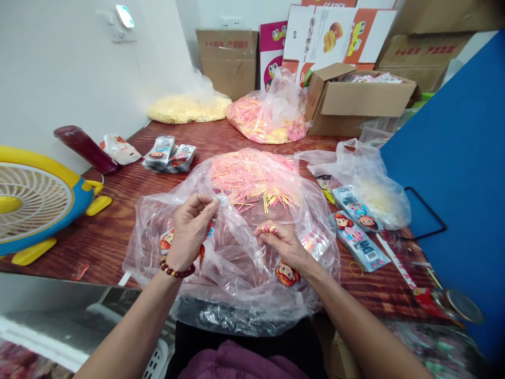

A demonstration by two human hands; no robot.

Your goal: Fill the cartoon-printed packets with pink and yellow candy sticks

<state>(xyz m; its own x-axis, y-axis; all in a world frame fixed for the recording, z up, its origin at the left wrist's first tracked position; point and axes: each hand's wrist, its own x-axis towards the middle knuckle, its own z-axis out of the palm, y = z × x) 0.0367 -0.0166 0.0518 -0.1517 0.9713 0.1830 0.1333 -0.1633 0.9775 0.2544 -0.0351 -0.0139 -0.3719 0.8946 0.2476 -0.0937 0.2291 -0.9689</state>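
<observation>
Pink-and-yellow thin sticks (269,230) are finger-clamped in right hand (284,245) over clear plastic bag (236,263); left hand (191,227) pinches fingertips together, contents unclear.

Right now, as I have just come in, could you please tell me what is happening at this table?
A person is handling thin pink and yellow sticks, which lie heaped amid clear plastic in front of them. The right hand has a small bunch of sticks in its grip. The left hand is over the plastic; what it holds, if anything, is unclear. Printed packs lie on the right side, and a full bag of sticks rests behind.
</observation>
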